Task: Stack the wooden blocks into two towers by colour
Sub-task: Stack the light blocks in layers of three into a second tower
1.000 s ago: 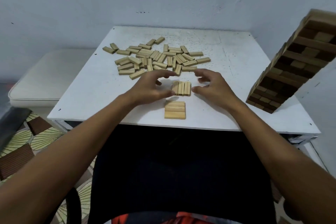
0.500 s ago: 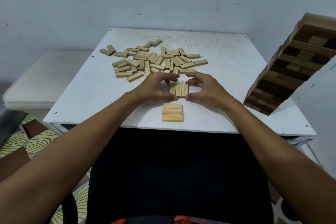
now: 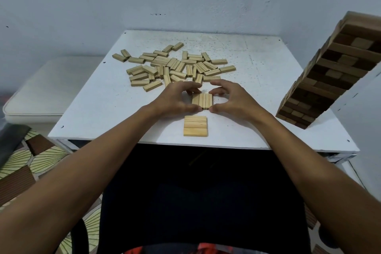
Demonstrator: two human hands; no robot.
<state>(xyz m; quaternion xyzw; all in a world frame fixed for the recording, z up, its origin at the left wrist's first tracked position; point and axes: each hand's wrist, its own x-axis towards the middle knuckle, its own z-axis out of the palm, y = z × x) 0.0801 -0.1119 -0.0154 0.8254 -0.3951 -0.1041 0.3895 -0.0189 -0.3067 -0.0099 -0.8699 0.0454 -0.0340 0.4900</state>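
Evidently both hands are busy with one small job: the left hand (image 3: 177, 99) and the right hand (image 3: 231, 99) cup a row of pale wooden blocks laid side by side (image 3: 202, 101), thumbs at the near end and fingertips curled over the far end, pinching the set from either flank. I'd say that squeeze is meant to close the gaps and square the row so it moves as one flat layer.

Just toward six o'clock from it, near the desk's front edge, sits a second flat layer of three pale wooden blocks (image 3: 195, 126), its pieces running crosswise to the pinched ones. That turn of direction looks deliberate, since alternate layers lock a tower; my guess is the held row is bound for the top of it.

At about eleven o'clock from the hands lies a loose scatter of pale wooden blocks (image 3: 175, 66), the supply for further layers, kept within reach on the white desk (image 3: 99, 109). Over at three o'clock a tall tower of dark and tan wooden blocks (image 3: 329, 80) stands well apart, out of elbow range, probably to spare it a knock.
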